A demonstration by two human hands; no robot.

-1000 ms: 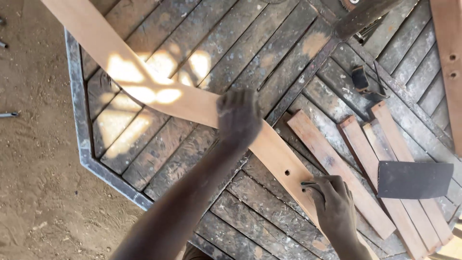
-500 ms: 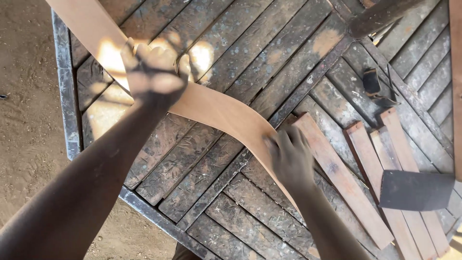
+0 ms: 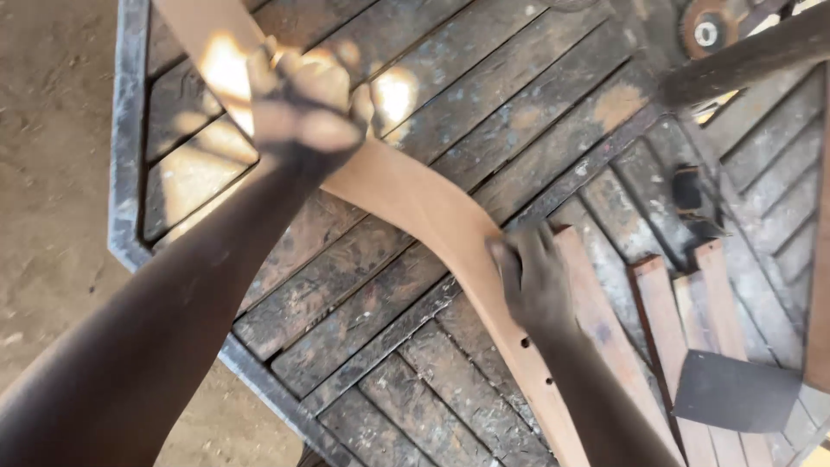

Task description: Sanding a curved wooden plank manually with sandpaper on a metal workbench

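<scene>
A long curved wooden piece [image 3: 415, 203] lies diagonally across the slatted work table [image 3: 363, 320], running from the upper left corner down to the lower right, where small drilled holes show along its edge. The left hand [image 3: 303, 108] sits on the upper part of the piece with fingers curled closed around it, in a patch of bright sunlight. The right hand [image 3: 536, 277] presses on the lower bend of the same piece, fingers wrapped over its edge in a closed grip.

No container is in view. Just right of the right hand, several straight wooden strips [image 3: 670, 320] lie side by side on the table. A dark sheet of abrasive paper [image 3: 735, 391] rests on top of their lower ends. A small dark block [image 3: 689, 192] sits above the strips. At the top right, a round disc of a power tool [image 3: 705, 30] is partly visible beside a dark bar [image 3: 748, 56].

The table top is made of weathered, stained wooden slats set in a grey metal frame [image 3: 130, 147]. Bare sandy ground [image 3: 47, 199] lies to the left of the table.
</scene>
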